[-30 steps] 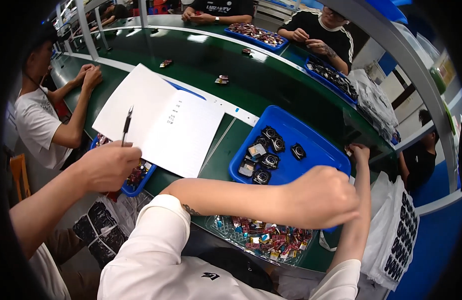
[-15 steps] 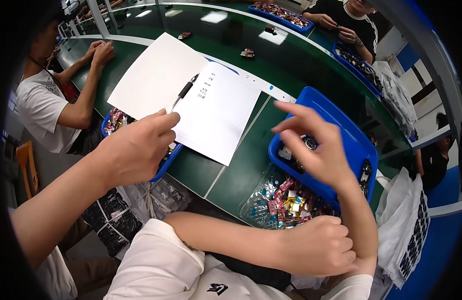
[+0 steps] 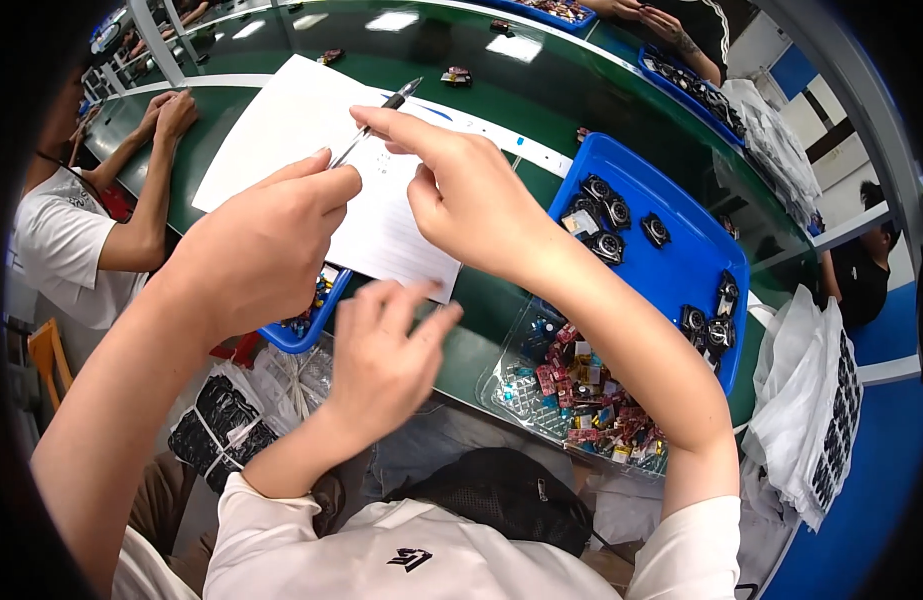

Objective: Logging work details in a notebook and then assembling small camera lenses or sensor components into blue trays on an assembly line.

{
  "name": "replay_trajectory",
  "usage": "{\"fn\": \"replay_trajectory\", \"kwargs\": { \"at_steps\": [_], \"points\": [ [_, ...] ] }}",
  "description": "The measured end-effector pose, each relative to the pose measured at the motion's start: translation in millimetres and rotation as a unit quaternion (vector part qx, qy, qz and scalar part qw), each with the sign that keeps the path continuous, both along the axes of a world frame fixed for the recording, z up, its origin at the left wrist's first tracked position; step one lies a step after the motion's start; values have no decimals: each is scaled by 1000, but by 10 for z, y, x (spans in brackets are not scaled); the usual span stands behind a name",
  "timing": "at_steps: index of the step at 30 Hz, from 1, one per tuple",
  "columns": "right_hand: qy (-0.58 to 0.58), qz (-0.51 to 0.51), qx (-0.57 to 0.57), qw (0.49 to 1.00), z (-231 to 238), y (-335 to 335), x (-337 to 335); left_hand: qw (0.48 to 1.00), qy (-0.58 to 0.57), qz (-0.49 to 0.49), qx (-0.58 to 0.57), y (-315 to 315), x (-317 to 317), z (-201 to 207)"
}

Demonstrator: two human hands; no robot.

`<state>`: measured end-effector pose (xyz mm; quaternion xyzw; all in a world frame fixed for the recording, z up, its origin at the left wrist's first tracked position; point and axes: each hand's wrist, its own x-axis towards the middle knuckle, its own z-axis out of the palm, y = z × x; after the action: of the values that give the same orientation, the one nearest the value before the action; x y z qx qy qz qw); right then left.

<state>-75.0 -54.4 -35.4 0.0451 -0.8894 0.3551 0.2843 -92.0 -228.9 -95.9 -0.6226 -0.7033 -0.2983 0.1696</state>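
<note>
A co-worker's hand [image 3: 271, 240], on an arm coming from the lower left, holds a pen [image 3: 399, 96] with a black grip over an open notebook [image 3: 251, 130]. My right hand [image 3: 461, 185] reaches across the notebook with its fingers apart. Its index fingertip overlaps the pen, and whether they touch I cannot tell; the thumb stays clear of it. My left hand [image 3: 386, 345] is held in the air below the notebook's lower edge, fingers spread and slightly blurred, holding nothing. Handwriting on the notebook's right page is partly covered by my right hand.
To the right, a blue bin [image 3: 681, 215] holds several black parts [image 3: 606, 247] with round faces. Under my right forearm is a clear plastic tray [image 3: 521, 395] of small coloured parts. Another blue tray [image 3: 299, 335] sits beneath the notebook. A seated person [image 3: 91, 220] works at left.
My left hand has uncrossed from over my right forearm and moved left, opening from a fist. My right hand has gone from above the blue bin to the pen. The view has shifted slightly.
</note>
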Motion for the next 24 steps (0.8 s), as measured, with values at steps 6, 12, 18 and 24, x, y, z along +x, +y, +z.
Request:
{"fn": "replay_trajectory", "kwargs": {
  "at_steps": [6,12,18,24],
  "points": [
    [-2,-133,32,991,183,126,353,972,132,166,-99,14,-290,27],
    [-12,-110,120,987,23,-196,1478,969,186,126,-102,122,-550,-28],
    [27,-193,79,978,-364,-346,2547,988,132,73,30,212,-646,181],
    [-21,-241,153,958,-502,-559,2867,962,180,87,188,108,-812,370]
  ]
}}
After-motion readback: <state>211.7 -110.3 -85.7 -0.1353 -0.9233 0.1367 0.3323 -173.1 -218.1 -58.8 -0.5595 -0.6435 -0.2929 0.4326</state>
